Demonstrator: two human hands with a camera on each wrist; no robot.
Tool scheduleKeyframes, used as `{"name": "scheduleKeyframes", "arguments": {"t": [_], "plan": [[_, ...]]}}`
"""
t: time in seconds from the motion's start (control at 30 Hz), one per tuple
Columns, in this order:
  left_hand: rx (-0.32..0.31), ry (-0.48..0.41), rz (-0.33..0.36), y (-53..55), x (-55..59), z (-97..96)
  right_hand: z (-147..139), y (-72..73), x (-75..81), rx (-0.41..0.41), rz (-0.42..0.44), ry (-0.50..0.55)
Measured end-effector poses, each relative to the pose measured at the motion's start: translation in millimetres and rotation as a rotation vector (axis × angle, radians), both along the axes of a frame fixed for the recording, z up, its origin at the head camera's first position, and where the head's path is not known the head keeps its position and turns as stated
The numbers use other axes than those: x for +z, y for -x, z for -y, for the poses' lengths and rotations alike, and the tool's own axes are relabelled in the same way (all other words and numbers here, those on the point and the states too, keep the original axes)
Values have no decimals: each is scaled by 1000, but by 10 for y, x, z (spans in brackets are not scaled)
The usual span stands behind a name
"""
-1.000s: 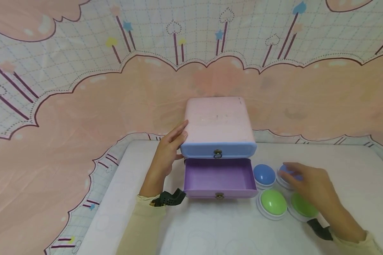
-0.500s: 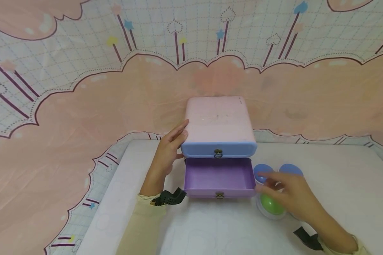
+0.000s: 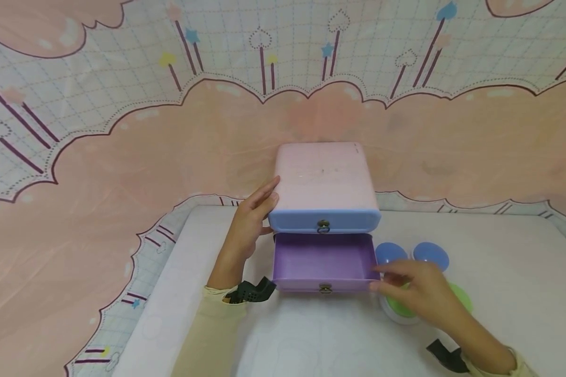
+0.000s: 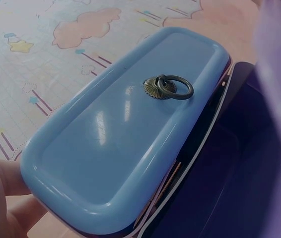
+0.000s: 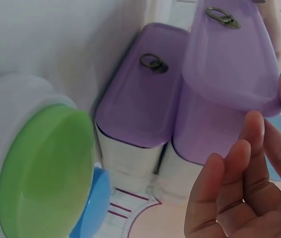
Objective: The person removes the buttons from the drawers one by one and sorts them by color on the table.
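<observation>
A small drawer cabinet (image 3: 325,175) with a pink top stands on the white table. Its blue top drawer (image 4: 105,124) is closed and carries a brass ring pull. Below it, a purple drawer (image 3: 323,256) is pulled out, its visible inside bare. My left hand (image 3: 247,225) rests on the cabinet's left side, fingers along the wall. My right hand (image 3: 420,290) is at the pulled-out drawer's front right corner, thumb at the front and fingertips by the side. In the right wrist view, another purple drawer (image 5: 140,94) is closed underneath.
Right of the cabinet sit round domed buttons on white bases: two blue, the farther right one (image 3: 431,255) in plain sight, and two green, one (image 5: 46,173) close to the right wrist camera. A patterned cloth (image 3: 207,131) hangs behind the table (image 3: 311,335).
My right hand has moved left from over the farther-right buttons to the purple drawer's right front corner. My left hand, the drawer and the buttons stay in place.
</observation>
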State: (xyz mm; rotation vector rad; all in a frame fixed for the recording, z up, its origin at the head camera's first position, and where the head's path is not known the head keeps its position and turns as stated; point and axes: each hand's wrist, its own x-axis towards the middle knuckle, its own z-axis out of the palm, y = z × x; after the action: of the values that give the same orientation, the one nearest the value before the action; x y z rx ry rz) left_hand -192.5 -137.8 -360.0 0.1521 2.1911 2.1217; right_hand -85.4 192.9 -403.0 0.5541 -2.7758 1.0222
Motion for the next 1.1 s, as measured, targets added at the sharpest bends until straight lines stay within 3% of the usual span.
{"name": "scheduleKeyframes", "arguments": {"t": [0.47,1.1], "plan": [[-8,-32,11,7,-2,-15,61,-8,-77,4,-56,104],[4,-22,18,9,4,-9,96,111,-46,-39,-49,61]]}}
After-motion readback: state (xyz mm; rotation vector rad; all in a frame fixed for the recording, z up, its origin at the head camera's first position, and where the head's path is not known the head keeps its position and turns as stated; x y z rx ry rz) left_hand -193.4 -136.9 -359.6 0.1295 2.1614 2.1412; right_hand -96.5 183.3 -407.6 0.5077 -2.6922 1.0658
